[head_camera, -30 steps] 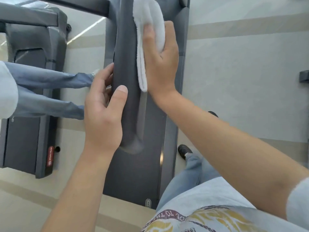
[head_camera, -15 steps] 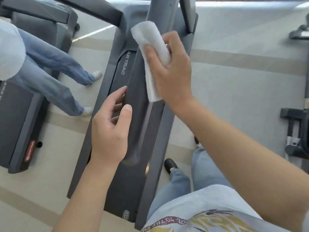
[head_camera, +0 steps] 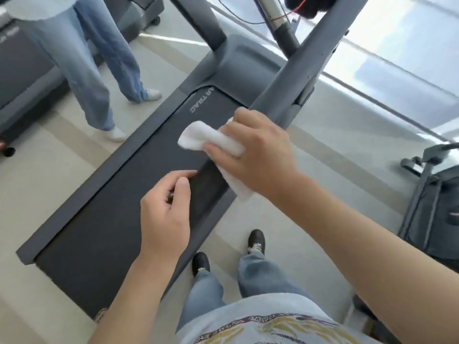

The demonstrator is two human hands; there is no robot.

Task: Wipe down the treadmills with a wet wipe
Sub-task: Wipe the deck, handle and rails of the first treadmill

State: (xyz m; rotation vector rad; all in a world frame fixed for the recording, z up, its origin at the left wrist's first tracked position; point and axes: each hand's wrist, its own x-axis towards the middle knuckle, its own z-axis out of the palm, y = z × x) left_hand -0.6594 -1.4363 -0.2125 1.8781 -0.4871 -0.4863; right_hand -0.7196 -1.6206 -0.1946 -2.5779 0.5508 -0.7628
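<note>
Head: right hand (head_camera: 258,155) around wipe (head_camera: 211,140)

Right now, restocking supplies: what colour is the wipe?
White, plain; wipe shows in the head view.

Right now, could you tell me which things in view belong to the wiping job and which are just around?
Job:
white wipe, gripped by right hand
treadmill handrail, touched by left hand
treadmill belt

Just around:
second treadmill
bystander's legs
red cord
</note>
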